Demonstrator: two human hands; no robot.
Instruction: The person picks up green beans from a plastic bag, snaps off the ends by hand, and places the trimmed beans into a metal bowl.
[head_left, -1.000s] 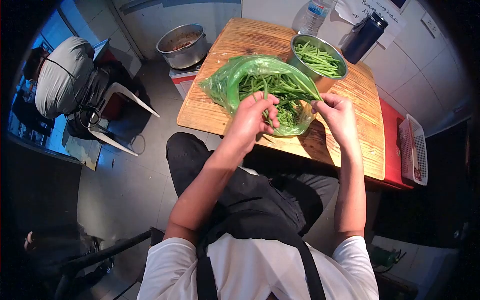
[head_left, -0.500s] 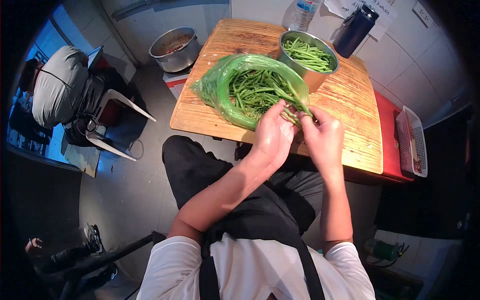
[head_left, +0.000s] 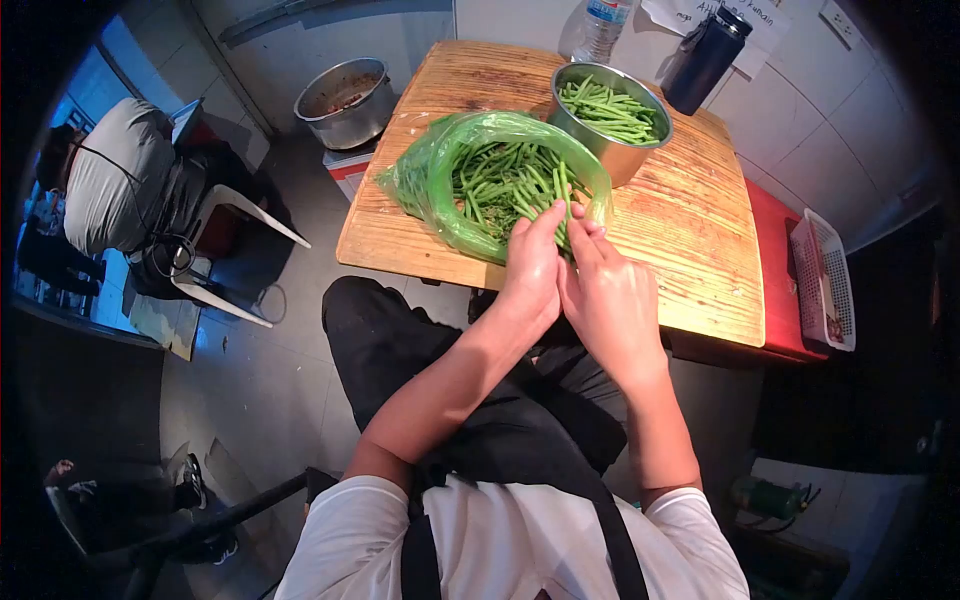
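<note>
My left hand point(head_left: 535, 262) and my right hand point(head_left: 608, 290) meet at the front rim of a green plastic bag point(head_left: 432, 190). Both are closed around a few long green beans point(head_left: 562, 190), whose tips point up over the bag's opening. Inside the bag lies a heap of green beans point(head_left: 500, 175). Right behind it stands a metal pot point(head_left: 625, 160) filled with cut green beans point(head_left: 610, 112). The lower ends of the held beans are hidden by my fingers.
The wooden table point(head_left: 690, 240) holds a dark bottle point(head_left: 708, 62) and a clear plastic bottle point(head_left: 602, 32) at the back. A cooking pot point(head_left: 345, 105) stands left, a white basket point(head_left: 822, 285) right. A person point(head_left: 115, 175) sits bent over at far left.
My right hand has moved left and down against my left hand. The held beans have swung from a slant to nearly upright.
</note>
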